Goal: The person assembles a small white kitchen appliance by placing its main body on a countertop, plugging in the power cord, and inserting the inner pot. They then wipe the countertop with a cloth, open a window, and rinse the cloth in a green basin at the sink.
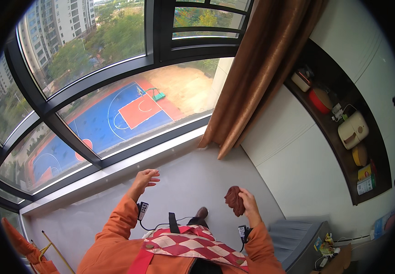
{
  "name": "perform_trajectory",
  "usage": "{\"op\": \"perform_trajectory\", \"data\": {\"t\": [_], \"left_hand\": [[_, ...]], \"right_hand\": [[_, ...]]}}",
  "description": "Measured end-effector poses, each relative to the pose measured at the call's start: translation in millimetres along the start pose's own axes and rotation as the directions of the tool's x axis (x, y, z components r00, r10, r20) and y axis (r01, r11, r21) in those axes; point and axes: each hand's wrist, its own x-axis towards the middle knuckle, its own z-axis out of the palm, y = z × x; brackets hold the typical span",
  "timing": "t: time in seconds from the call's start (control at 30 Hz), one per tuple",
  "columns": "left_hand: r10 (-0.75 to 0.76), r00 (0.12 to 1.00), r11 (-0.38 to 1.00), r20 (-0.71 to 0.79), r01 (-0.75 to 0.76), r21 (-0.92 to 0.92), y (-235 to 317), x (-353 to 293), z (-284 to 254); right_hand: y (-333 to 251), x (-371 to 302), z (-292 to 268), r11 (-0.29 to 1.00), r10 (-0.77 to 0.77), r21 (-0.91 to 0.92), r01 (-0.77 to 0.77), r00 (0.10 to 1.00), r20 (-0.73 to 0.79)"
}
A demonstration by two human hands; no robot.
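Over the grey floor [193, 169], to the right of your body, your right hand [249, 202] has its fingers clamped on a crumpled brown cloth [235, 201]. The cloth sits on the left side of that hand, bunched in folds; its long axis runs roughly away from you, the far end tipped a little to the left and the near end pointing back toward you. Your left hand [147, 179] is raised near the window ledge [115, 172], well apart from the cloth, its fingers loosely bent, pointing right, with a gap showing between them.
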Motion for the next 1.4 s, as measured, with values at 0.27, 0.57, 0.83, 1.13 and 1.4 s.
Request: {"op": "perform_trajectory", "data": {"t": [0.27, 0.57, 0.83, 1.13, 1.4], "left_hand": [[-0.01, 0.96, 0.984, -0.279, -0.04, -0.171, 20, 50, -13], [-0.103, 0.79, 0.929, -0.605, -0.14, -0.341, 53, 61, -2], [-0.029, 0.752, 0.944, -0.659, -0.197, -0.266, 124, 123, 1], [0.403, 0.833, 0.904, -0.378, -0.426, 0.026, 286, 254, 31], [0.762, 0.643, 0.558, 0.077, -0.712, 0.426, 396, 288, 89]], "right_hand": [[-212, 302, 96, 0.645, -0.668, -0.333, 0.688, 0.719, 0.191], [-319, 464, 367, -0.347, -0.835, -0.398, 0.849, -0.086, 0.543], [-336, 543, 322, -0.477, -0.779, -0.321, 0.818, -0.224, 0.586], [-463, 679, 123, -0.193, -0.944, -0.881, 0.432, 0.164, 0.287], [-467, 683, 65, -0.279, -0.956, -0.875, 0.395, -0.03, 0.292]]}}
